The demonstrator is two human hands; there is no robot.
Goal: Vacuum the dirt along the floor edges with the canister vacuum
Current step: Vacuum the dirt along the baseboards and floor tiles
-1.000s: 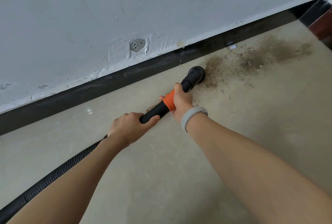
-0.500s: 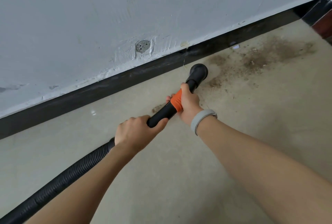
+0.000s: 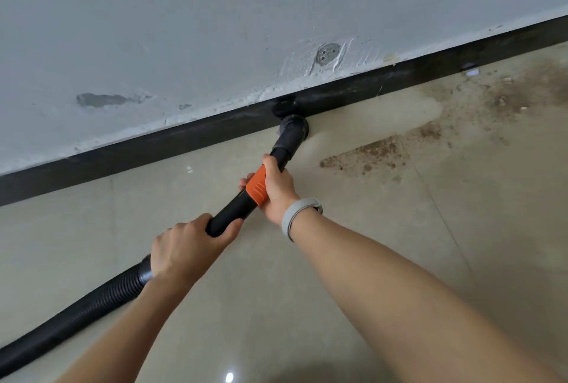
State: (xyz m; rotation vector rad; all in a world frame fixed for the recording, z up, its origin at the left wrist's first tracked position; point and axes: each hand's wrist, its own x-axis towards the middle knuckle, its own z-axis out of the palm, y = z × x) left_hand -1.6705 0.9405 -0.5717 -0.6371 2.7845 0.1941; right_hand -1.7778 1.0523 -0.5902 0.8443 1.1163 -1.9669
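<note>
A black vacuum wand with an orange collar [image 3: 256, 189] ends in a round black nozzle [image 3: 293, 127] that sits on the beige floor right against the black baseboard [image 3: 153, 146]. My right hand [image 3: 278, 187] grips the wand at the orange collar. My left hand [image 3: 187, 249] grips the wand's lower end, where the ribbed black hose [image 3: 76, 306] begins. Brown dirt [image 3: 365, 156] lies on the floor to the right of the nozzle, with a wider patch [image 3: 516, 96] further right along the baseboard. The canister is out of view.
A rough white wall [image 3: 215, 29] with a patched round hole [image 3: 327, 53] rises above the baseboard. The hose trails off to the lower left corner. Glossy beige floor tiles [image 3: 399, 259] spread to the right and toward me.
The nozzle has moved left and up to the baseboard, away from the dirt patch. A cleaned strip shows where it passed. Both hands keep their grips on the wand.
</note>
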